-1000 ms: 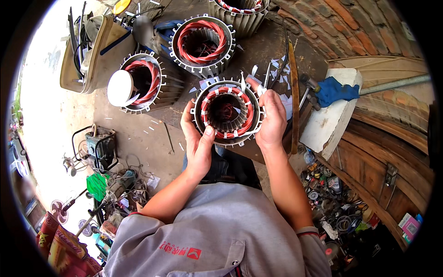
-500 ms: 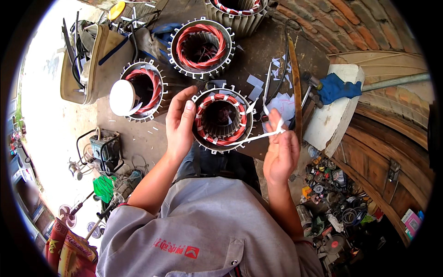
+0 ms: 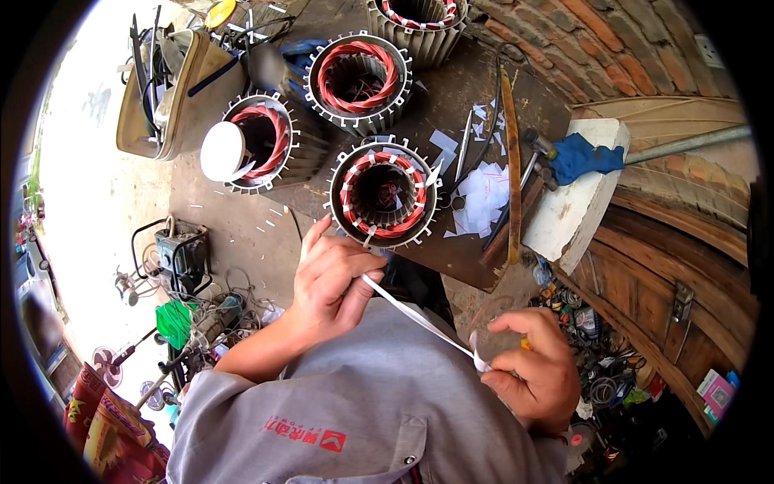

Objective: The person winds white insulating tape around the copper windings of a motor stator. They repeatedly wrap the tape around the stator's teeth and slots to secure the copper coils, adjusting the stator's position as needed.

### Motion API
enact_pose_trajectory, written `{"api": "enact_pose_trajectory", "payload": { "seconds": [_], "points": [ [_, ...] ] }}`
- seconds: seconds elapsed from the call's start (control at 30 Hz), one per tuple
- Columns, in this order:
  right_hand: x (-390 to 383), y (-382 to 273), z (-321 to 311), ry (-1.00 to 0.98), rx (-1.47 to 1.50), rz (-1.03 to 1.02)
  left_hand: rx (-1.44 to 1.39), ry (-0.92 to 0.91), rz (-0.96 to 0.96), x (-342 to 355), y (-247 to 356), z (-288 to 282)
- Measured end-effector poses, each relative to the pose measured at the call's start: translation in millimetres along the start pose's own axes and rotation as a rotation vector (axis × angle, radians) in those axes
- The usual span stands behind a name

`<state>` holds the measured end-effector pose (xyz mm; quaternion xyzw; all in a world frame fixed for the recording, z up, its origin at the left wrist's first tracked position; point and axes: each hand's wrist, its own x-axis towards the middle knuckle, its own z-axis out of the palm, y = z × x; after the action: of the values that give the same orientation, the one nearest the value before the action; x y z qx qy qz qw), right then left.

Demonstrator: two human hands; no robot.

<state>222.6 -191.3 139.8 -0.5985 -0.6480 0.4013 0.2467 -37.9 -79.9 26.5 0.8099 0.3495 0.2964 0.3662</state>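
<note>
A white lacing tape (image 3: 418, 316) stretches slantwise between my hands in front of my shirt. My left hand (image 3: 326, 278) pinches its upper end between thumb and fingers, just below the near rim of a motor stator (image 3: 337, 214). Lower right, my right hand (image 3: 536, 367) has bent fingers and holds the other end, which curls by its thumb. The stator stands upright on the bench. White wraps bind its red winding ring (image 3: 417, 216) at intervals, and a short white tail (image 3: 434, 173) sticks up at the right rim.
Other stators (image 3: 359, 77) stand behind; one lies on its side beside a white tape roll (image 3: 223, 152). White paper pieces (image 3: 488, 194), a curved brown strip (image 3: 512, 153) and a hammer (image 3: 542, 145) lie right. A beige bin (image 3: 181, 97) stands left.
My left hand left the stator's side and came down to pinch the tape. My right hand moved down and right. The tape now runs between both hands, apart from the winding.
</note>
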Motion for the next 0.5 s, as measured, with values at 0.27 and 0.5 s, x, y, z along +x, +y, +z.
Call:
{"api": "enact_pose_trajectory", "payload": {
  "seconds": [0.27, 0.5],
  "points": [
    [-14, 18, -7, -0.1, -0.011, 0.047, 0.012, 0.234, -0.048, -47, 12, -11],
    [7, 76, 50, -0.113, -0.13, 0.111, -0.059, 0.141, 0.018, -56, 38, -17]
  ]
}}
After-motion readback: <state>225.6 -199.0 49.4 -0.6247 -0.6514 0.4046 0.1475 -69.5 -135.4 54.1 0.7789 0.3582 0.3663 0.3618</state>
